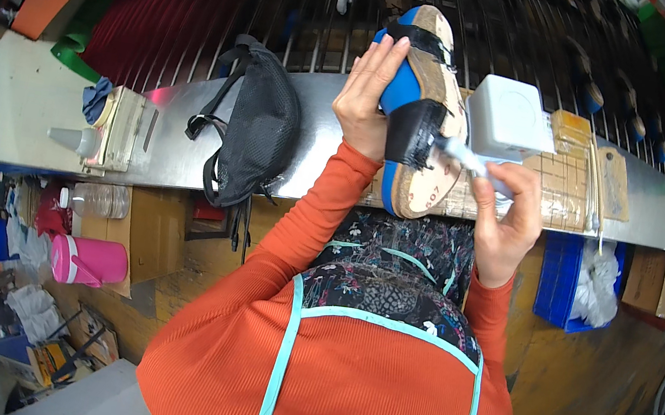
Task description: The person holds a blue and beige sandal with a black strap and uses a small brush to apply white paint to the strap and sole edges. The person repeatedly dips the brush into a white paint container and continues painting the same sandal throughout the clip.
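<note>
My left hand (363, 98) is wrapped against the side of a sandal on a blue shoe last (440, 181), its beige sole side turned up. Black straps (415, 133) fold over the edges of the sole, and brown patches show in its middle. Between the thumb and fingers of my right hand (510, 215) is a brush with a pale handle (480, 167). The brush's tip touches or nearly touches the lower black strap; which one is hard to tell. Just right of the sandal stands a white square container (506, 114).
A black mesh waist bag (259, 120) lies on the metal ledge to the left. Metal rollers (295, 8) run behind it, with more lasts (593, 97) at far right. Below the ledge are a pink jug (88, 262) and a blue crate (558, 280).
</note>
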`<state>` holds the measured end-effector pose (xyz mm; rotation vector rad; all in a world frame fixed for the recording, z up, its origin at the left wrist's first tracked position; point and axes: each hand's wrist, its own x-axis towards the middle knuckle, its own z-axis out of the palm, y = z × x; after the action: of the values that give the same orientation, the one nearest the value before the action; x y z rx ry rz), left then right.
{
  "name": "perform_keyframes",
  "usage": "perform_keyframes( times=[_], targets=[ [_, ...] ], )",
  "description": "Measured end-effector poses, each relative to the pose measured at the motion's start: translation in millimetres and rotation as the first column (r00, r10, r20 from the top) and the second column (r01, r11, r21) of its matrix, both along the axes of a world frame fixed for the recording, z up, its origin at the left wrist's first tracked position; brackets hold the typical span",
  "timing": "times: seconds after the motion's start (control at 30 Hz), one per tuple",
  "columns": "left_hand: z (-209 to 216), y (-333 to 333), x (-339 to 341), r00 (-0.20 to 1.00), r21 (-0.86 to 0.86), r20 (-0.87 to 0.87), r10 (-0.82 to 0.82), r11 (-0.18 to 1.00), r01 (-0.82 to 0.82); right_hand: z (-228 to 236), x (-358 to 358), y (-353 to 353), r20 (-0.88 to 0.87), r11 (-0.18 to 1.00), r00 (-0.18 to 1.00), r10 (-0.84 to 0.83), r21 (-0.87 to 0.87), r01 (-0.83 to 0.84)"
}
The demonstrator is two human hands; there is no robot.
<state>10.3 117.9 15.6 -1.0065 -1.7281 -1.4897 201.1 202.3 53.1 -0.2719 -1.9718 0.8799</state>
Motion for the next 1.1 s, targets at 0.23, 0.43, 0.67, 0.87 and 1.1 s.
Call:
perform_keyframes(
  times=[0.23, 0.43, 0.67, 0.87, 1.1],
  targets=[
    [-10, -17, -8, 0.988, -0.038, -0.002, -0.155, 0.987, 0.155, -29, 51, 33, 0.140, 0.976, 0.989, -0.044, -0.205, 0.072],
    [-24, -16, 10, 0.989, -0.117, 0.133, -0.066, 0.990, 0.082, -69, 76, 75, 0.410, 0.828, 0.737, -0.537, 0.423, 0.367],
    [-33, -8, 19, 0.979, -0.174, 0.192, -0.064, 0.980, 0.098, -79, 67, 77, 0.373, 0.730, 0.706, -0.602, 0.614, 0.298],
    [-39, -7, 18, 0.984, -0.247, 0.176, -0.019, 0.967, 0.063, -57, 69, 75, 0.642, 0.946, 0.711, -0.287, 0.073, 0.315],
    [-35, -7, 14, 0.984, -0.276, 0.176, 0.015, 0.960, 0.035, -15, 63, 18, 0.266, 0.934, 0.960, 0.089, -0.356, 0.012]
  ],
)
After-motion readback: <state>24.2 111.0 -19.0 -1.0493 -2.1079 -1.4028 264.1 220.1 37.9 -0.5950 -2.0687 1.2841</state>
